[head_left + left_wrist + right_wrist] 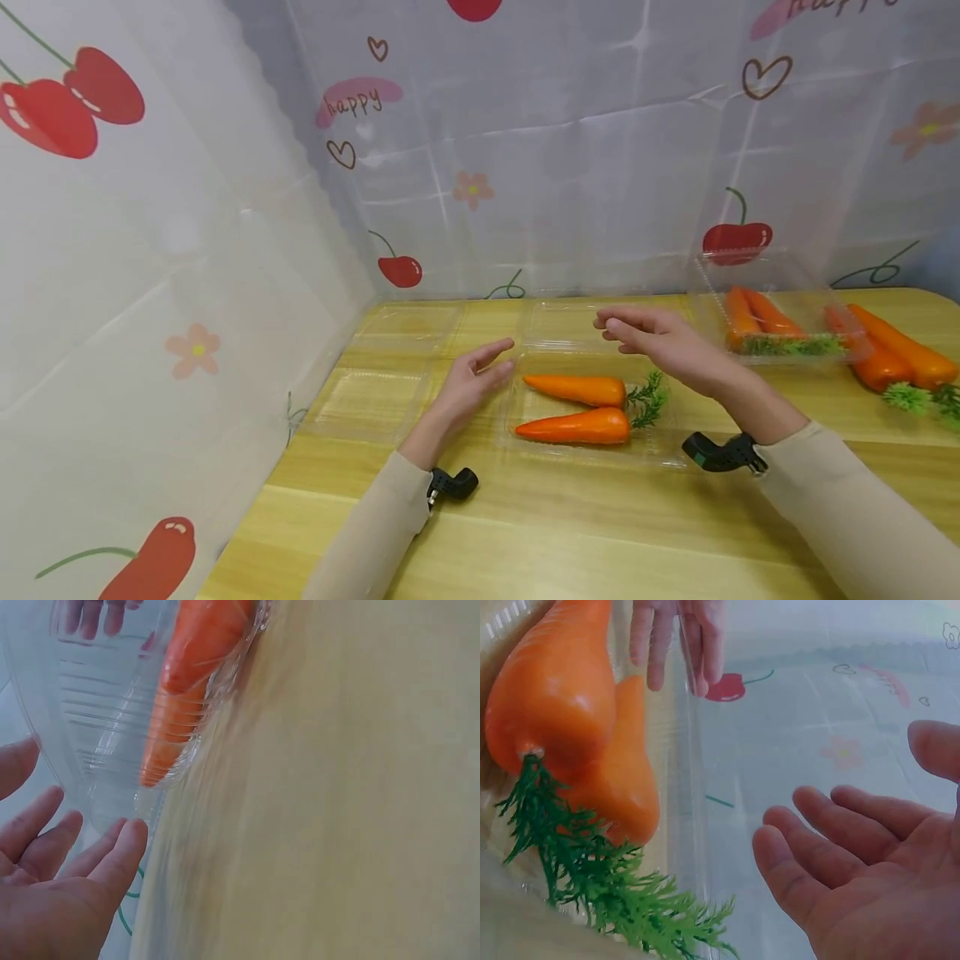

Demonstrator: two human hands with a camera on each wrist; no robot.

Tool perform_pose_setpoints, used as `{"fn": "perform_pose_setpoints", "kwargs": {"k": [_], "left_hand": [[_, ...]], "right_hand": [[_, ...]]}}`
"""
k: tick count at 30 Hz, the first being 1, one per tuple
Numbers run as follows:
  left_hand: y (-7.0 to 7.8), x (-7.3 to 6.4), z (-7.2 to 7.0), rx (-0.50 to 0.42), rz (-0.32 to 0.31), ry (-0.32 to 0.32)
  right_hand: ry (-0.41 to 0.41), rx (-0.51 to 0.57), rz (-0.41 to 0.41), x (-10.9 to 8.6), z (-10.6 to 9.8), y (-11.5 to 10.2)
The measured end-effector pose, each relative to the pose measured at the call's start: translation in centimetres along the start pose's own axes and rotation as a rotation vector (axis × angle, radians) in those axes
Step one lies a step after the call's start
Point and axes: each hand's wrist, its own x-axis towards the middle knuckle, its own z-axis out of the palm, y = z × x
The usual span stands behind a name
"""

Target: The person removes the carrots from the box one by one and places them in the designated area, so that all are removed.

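Two orange carrots [573, 425] with green tops [647, 400] lie side by side in a clear plastic clamshell box [652, 454], whose lid stands open toward the back. My left hand [468, 383] hovers by the box's left side, fingers extended and holding nothing. In the left wrist view its fingertips [131, 840] are near the clear wall, with the carrot tips [169, 742] inside. Over the box's right rear side is my right hand [667, 342], fingers loosely straight, nothing in them. The right wrist view shows its relaxed fingers [810, 862] beside the carrots [555, 697].
To the left lies another clear clamshell box [367, 400], opened flat. At the back right a clear box [795, 350] contains carrots [757, 317]. Loose carrots [900, 350] with green tops lie at the far right of the wooden table [570, 533]. A printed curtain [562, 167] hangs behind.
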Motion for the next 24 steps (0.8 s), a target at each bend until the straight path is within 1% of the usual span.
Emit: {"fn": "perform_pose_setpoints", "kwargs": {"k": [2, 4, 8, 15, 18, 20, 24], "left_hand": [[0.1, -0.4, 0.0, -0.043, -0.006, -0.016], [0.1, -0.7, -0.1, -0.056, -0.009, -0.029], [0.2, -1.4, -0.2, -0.059, -0.01, -0.057], [0.1, -2.3, -0.5, -0.051, 0.009, -0.092], [0.1, -2.7, -0.6, -0.07, 0.013, -0.113], [0.0, -2.9, -0.6, -0.085, 0.012, -0.127], [0.1, -3.1, -0.7, -0.123, -0.006, -0.141]], "right_hand": [[-0.033, 0.021, 0.003, 0.3, 0.0, 0.0], [-0.063, 0.043, 0.005, 0.7, 0.1, 0.1], [-0.113, 0.048, 0.032, 1.3, 0.1, 0.5], [-0.186, 0.017, 0.067, 2.0, 0.7, 1.4], [-0.199, -0.005, 0.069, 2.2, 1.0, 1.7], [-0.194, -0.03, 0.069, 2.4, 1.1, 1.9], [-0.186, -0.074, 0.071, 2.7, 1.4, 2.1]]}}
